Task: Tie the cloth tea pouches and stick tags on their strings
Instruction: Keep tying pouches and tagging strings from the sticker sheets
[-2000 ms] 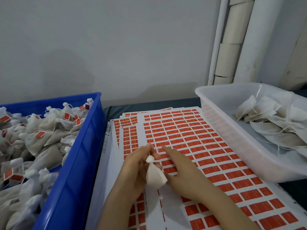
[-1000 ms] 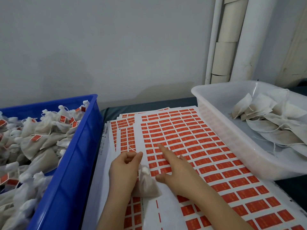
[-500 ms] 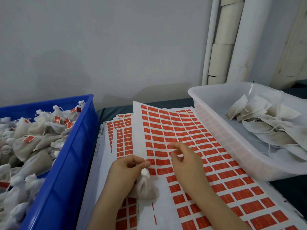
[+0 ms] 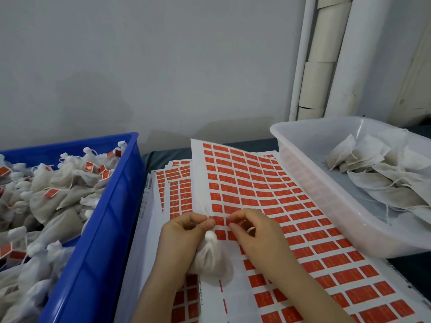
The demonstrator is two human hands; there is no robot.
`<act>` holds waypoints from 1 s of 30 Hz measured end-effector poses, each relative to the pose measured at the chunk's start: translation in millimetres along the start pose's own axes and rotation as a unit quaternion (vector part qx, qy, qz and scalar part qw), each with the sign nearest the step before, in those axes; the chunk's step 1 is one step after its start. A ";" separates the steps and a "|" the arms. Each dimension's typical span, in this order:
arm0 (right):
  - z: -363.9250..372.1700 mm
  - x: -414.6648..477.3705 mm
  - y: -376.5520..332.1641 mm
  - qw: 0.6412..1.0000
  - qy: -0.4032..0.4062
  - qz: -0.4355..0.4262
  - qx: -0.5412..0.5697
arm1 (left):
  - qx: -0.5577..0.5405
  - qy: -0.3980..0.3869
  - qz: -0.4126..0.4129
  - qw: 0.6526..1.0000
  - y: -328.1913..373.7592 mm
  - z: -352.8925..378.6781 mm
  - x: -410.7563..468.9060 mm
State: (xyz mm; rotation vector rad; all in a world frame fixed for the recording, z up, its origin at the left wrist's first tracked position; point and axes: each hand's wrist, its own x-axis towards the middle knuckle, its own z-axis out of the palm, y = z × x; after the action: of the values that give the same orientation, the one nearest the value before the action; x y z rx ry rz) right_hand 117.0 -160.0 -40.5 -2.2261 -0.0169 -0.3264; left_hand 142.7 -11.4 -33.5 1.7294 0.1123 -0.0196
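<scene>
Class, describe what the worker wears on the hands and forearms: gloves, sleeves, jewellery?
Nothing shows: the left hand and right hand are gloveless, and both forearms are uncovered to the picture's lower edge, with no sleeve, watch or bracelet in view.

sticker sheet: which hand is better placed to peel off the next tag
Right. The right hand pinches a red tag on the sticker sheet; the left hand is busy holding the pouch and its string.

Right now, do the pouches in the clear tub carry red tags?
No, the flat pouches in the clear tub are untagged; nothing red shows among them.
</scene>
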 end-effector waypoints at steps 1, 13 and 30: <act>-0.5 -0.5 -2.0 1.000 -0.004 -0.007 0.006 | -0.016 -0.001 -0.005 1.000 -0.2 -1.2 0.2; -3.2 -5.2 -4.5 0.999 -0.015 -0.034 0.033 | -0.184 -0.149 -0.062 0.970 4.9 -8.6 -0.7; -4.4 -7.1 -2.4 0.995 -0.031 -0.090 -0.019 | -0.109 -0.112 -0.021 0.988 4.3 -1.7 -4.3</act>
State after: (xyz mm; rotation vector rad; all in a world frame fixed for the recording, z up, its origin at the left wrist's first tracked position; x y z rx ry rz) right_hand 108.9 -161.2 -37.8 -2.2766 -0.2478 -0.3582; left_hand 138.6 -10.7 -28.7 1.4959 -0.0153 -0.2235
